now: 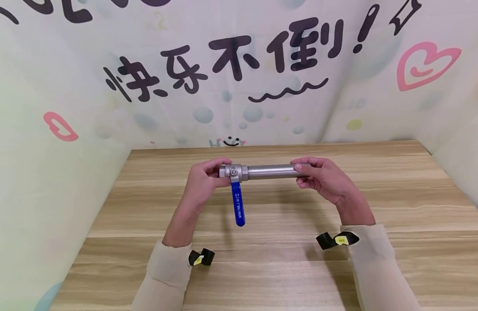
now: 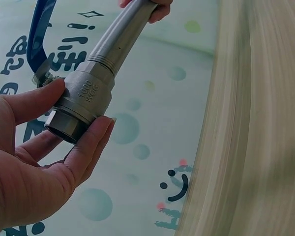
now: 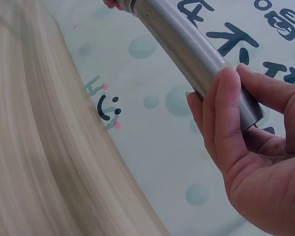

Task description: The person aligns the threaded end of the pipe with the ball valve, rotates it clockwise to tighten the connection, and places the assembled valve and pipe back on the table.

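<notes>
Fingers and thumb of the left hand are gripping the free end of a metal ball valve, spread only to its width, while its blue lever handle is pointing toward the person. Threaded into the valve's other end, a steel pipe is running to the right hand, whose fingers and thumb are curling round its far end. Both hands are holding this assembly nearly level above the wooden table, before a printed backdrop.
</notes>
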Demonstrator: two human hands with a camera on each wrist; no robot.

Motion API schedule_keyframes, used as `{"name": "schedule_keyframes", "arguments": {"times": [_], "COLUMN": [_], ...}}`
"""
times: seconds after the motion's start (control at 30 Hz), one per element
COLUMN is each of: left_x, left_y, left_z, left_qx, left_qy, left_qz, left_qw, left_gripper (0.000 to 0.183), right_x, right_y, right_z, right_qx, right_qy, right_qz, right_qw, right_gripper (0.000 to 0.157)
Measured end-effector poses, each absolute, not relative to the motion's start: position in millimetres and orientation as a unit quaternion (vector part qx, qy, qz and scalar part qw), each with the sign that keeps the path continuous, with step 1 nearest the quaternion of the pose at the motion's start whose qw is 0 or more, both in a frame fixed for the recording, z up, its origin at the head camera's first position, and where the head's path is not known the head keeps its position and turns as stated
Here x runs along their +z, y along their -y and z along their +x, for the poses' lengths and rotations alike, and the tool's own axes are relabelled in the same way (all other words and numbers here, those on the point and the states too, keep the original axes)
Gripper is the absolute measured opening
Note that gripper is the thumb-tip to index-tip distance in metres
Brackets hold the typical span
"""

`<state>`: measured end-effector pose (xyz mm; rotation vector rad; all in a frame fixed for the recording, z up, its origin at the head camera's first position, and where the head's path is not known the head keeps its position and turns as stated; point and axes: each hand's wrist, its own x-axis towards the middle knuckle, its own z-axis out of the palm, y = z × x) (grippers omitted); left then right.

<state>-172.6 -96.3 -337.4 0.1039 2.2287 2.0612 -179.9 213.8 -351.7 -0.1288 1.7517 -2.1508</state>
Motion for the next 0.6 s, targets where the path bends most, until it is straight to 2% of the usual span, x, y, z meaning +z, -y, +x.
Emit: {"name": "schedule_keyframes", "arguments": {"times": [0.33,0.6], "left_x": [-337.8,-338.7], "left_y": [95.7,96.2], "left_z": [-172.2,-173.3], "left_qx": [0.680,0.678], "left_qy": [-0.731,-0.732], "left_qz": [0.036,0.042], "left_qw": [0.051,0.047], "left_gripper": [0.046,0.047], "right_x": [-352.0,-352.4], "right_y": [-215.0,-217.1], "right_z": [-180.6,-180.1], "right_qx": [-0.765,-0.778], "right_qy": [-0.615,-0.597], "right_qz": [-0.041,-0.067], "right_qw": [0.186,0.181], "right_gripper": [0.013,0.033]}}
